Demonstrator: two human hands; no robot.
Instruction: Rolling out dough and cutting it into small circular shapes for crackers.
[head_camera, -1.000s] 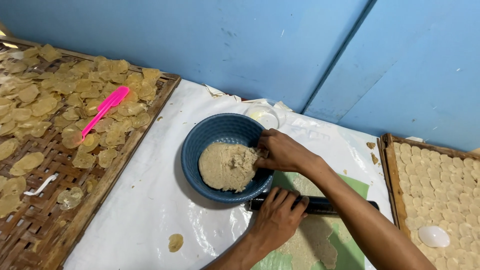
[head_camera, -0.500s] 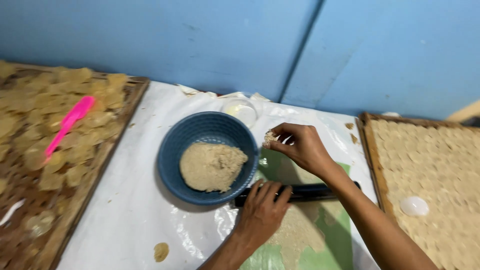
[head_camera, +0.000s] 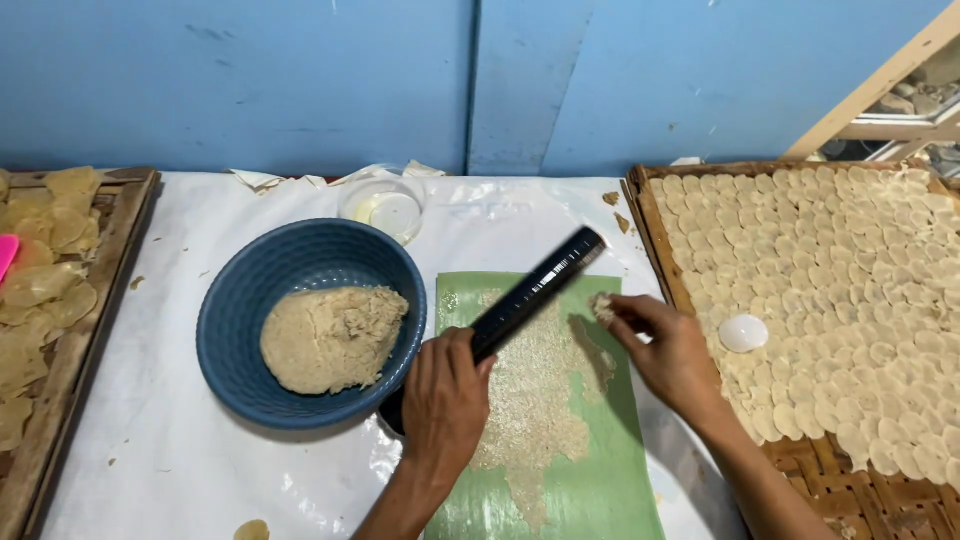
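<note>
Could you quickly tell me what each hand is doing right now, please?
Left hand: closed around the black roller, held over the green sheet.
Right hand: fingertips pinching a small lump of dough.

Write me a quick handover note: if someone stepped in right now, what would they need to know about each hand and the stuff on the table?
Left hand: grips the black roller, lifted at an angle over the green sheet.
Right hand: pinches a small lump of dough at the sheet's right edge.
Blue bowl left of the sheet holds more dough.
Done: right tray largely covered in pale discs.
Left: lump not yet rolled; bowl still holds plenty of dough.
</note>
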